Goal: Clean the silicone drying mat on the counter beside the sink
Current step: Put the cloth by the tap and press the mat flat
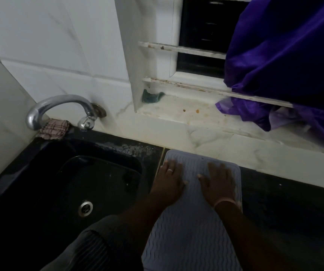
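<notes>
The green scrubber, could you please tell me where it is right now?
In the head view, the green scrubber sits in the window ledge's left corner, up right of the tap.

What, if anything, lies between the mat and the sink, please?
Nothing visible does. The mat lies on the counter right beside the sink, with only a bare strip of counter between. Both hands, left and right, rest flat on it.

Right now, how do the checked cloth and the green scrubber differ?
The checked cloth lies on the dark counter behind the sink, under the tap; the green scrubber sits higher, in the corner of the pale window ledge. The cloth is pinkish with dark lines; the scrubber is plain green. Both lie untouched: the left hand and right hand press flat on the mat.
</notes>
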The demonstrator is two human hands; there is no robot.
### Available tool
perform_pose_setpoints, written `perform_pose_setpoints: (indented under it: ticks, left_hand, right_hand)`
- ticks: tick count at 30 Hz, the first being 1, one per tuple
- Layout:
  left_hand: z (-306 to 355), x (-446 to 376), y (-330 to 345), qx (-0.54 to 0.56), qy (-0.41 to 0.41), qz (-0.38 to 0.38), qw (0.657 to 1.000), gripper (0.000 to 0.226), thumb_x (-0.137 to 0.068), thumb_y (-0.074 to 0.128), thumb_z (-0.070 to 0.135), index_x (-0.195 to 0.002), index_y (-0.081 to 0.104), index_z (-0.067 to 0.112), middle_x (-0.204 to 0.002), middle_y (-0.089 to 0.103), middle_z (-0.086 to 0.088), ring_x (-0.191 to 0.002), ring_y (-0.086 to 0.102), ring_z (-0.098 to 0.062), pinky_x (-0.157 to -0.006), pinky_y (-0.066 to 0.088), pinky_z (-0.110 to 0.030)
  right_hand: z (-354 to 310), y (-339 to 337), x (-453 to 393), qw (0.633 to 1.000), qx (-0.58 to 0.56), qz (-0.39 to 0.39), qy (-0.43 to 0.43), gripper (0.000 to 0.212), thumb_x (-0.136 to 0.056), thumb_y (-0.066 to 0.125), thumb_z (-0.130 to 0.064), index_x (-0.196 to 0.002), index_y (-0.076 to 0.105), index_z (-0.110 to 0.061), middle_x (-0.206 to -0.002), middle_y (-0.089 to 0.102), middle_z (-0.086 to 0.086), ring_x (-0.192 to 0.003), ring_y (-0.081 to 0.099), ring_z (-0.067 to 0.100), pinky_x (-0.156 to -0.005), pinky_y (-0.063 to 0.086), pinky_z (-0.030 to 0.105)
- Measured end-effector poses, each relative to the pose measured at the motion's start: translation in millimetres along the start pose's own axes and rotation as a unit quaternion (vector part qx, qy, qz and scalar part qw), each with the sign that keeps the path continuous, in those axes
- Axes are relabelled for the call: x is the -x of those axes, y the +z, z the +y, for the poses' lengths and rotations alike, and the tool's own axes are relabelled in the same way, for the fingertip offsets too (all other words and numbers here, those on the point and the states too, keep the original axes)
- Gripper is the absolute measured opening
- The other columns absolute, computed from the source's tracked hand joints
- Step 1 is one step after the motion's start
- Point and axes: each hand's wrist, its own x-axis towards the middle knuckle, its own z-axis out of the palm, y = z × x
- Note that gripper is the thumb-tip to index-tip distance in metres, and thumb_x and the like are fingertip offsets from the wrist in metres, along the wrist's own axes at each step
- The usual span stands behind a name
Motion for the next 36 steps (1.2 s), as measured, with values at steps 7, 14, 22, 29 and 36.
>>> perform_pose_setpoints:
  ticks: [7, 14, 22, 29, 36]
  left_hand:
    - [-11.4, -15.0, 30.2, -0.042, 0.008, 0.087, 0.995, 0.07, -0.105, 0.025, 0.054, -0.165, 0.014, 0.019, -0.171, 0.006, -0.014, -0.158, -0.002, -0.032, -0.128, 0.007, -0.05]
    - [-11.3, -14.7, 37.1, -0.051, -0.015, 0.118, 0.992, 0.066, -0.107, 0.029, 0.049, -0.164, 0.018, 0.019, -0.171, 0.01, -0.013, -0.159, 0.004, -0.031, -0.128, 0.01, -0.048]
    - [-10.3, -15.3, 38.4, -0.058, -0.019, 0.132, 0.989, 0.065, -0.107, 0.03, 0.047, -0.164, 0.019, 0.017, -0.171, 0.01, -0.014, -0.158, 0.003, -0.032, -0.128, 0.009, -0.048]
    - [-7.2, -16.9, 42.2, -0.051, -0.02, 0.138, 0.989, 0.064, -0.109, 0.031, 0.044, -0.164, 0.02, 0.014, -0.17, 0.013, -0.017, -0.158, 0.007, -0.035, -0.126, 0.016, -0.053]
    - [-8.4, -18.3, 40.7, -0.05, -0.014, 0.141, 0.989, 0.063, -0.109, 0.031, 0.044, -0.163, 0.023, 0.013, -0.169, 0.016, -0.018, -0.157, 0.01, -0.037, -0.125, 0.017, -0.054]
  right_hand:
    - [-17.6, 26.8, -10.0, 0.999, 0.043, 0.033, -0.009, 0.088, -0.086, 0.005, -0.079, -0.162, 0.009, -0.036, -0.171, -0.003, 0.01, -0.155, -0.006, 0.04, -0.121, -0.004, 0.063]
    - [-23.2, 38.3, -10.1, 0.998, 0.048, 0.047, -0.002, 0.079, -0.092, 0.011, -0.076, -0.162, 0.01, -0.04, -0.171, 0.001, 0.011, -0.156, -0.005, 0.04, -0.121, -0.002, 0.064]
    - [-25.8, 39.5, -12.7, 0.997, 0.049, 0.066, -0.007, 0.074, -0.095, 0.02, -0.074, -0.16, 0.019, -0.04, -0.17, 0.012, 0.011, -0.155, 0.002, 0.041, -0.121, 0.0, 0.065]
    - [-23.4, 38.9, -13.7, 0.998, 0.047, 0.052, -0.006, 0.073, -0.095, 0.016, -0.074, -0.161, 0.011, -0.042, -0.171, 0.004, 0.009, -0.156, -0.002, 0.039, -0.121, -0.001, 0.065]
    - [-23.3, 36.7, -9.5, 0.997, 0.055, 0.062, -0.005, 0.07, -0.097, 0.019, -0.073, -0.16, 0.011, -0.045, -0.171, 0.007, 0.009, -0.155, 0.003, 0.038, -0.122, 0.003, 0.064]
